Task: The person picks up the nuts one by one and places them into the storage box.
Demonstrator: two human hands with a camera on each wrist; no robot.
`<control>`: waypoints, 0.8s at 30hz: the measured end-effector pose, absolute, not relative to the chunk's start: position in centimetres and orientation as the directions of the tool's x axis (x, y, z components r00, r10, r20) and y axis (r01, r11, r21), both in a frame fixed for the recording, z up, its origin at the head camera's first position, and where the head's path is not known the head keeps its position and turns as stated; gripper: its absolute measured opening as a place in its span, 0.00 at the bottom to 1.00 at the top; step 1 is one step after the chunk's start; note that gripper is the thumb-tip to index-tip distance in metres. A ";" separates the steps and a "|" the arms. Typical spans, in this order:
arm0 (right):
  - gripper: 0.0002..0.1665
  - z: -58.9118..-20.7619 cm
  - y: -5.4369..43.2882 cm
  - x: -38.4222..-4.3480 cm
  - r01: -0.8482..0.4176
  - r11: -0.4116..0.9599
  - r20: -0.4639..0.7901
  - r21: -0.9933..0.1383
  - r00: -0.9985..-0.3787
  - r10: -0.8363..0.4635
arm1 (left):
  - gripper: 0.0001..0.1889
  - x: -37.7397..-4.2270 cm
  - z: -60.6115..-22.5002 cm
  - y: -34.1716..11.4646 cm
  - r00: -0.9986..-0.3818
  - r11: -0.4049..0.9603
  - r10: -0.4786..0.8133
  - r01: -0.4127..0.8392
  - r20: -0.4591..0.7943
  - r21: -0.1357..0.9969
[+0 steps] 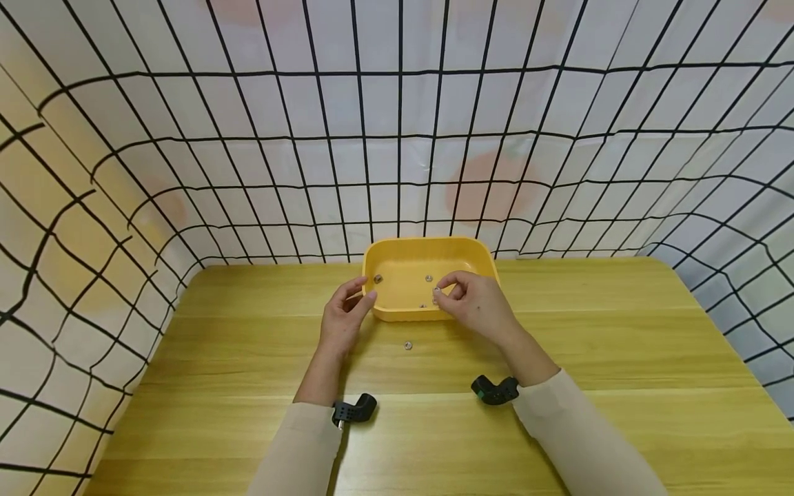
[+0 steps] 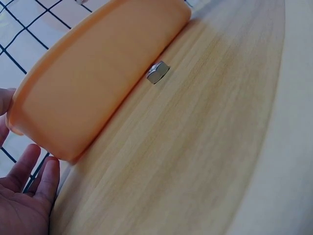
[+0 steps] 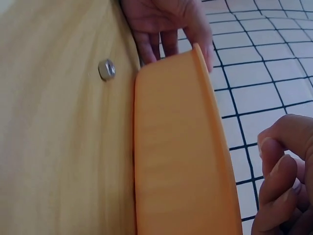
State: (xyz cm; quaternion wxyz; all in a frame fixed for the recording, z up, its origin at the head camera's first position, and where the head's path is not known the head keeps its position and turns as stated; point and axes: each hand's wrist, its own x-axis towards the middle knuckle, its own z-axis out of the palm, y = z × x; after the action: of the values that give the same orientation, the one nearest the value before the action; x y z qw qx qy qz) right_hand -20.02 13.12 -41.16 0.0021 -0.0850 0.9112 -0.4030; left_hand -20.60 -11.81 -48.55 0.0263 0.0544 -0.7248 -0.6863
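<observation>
A yellow plastic tray point(image 1: 428, 315) stands at the back of the table, looking orange in both wrist views. My left hand point(image 1: 344, 320) holds its left end, thumb at the rim and the other fingers against the outer wall. Over the tray's right part, my right hand point(image 1: 480, 306) pinches a small metal nut point(image 1: 437, 290) between thumb and index finger. Several nuts lie on the tray floor, among them one nut point(image 1: 378, 279) near the left wall and another nut point(image 1: 429, 278) near the middle. In front of the tray, a single hex nut point(image 2: 157, 73) lies on the wood.
A black wire grid point(image 1: 400, 138) rises behind the wooden table point(image 1: 422, 441) and along both sides, with pale patterned cloth behind it. Black wrist cameras sit on both forearms, the left camera point(image 1: 355, 409) and the right camera point(image 1: 494, 390), beside light sleeves.
</observation>
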 end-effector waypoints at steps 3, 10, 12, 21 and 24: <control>0.10 -41.1 13.1 -20.9 -0.150 0.663 0.060 -0.733 -0.986 -0.156 | 0.23 -20.4 -48.0 -11.7 -0.993 0.053 -0.114 -0.043 -0.037 0.998; 0.10 -41.4 12.9 -22.8 -0.142 0.650 0.044 -0.746 -0.985 -0.165 | 0.23 -20.7 -48.4 -11.9 -0.992 0.046 -0.115 -0.053 -0.047 0.998; 0.10 -41.4 12.7 -23.2 -0.136 0.646 0.038 -0.751 -0.986 -0.164 | 0.22 -20.8 -48.4 -11.9 -0.992 0.045 -0.116 -0.055 -0.049 0.998; 0.09 -41.8 11.6 -24.9 -0.117 0.643 0.014 -0.757 -0.987 -0.163 | 0.22 -20.6 -48.3 -11.9 -0.992 0.048 -0.115 -0.053 -0.047 0.997; 0.09 -42.0 11.4 -25.2 -0.103 0.645 0.007 -0.757 -0.989 -0.150 | 0.23 -20.6 -48.2 -11.8 -0.992 0.050 -0.116 -0.055 -0.049 0.997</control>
State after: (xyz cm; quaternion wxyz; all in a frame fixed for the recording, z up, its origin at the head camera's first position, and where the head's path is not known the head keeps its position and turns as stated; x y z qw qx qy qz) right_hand -25.24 11.37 -42.05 0.0284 -0.0699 0.9066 -0.4152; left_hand -20.58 -11.81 -48.21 0.0223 0.0589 -0.7244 -0.6866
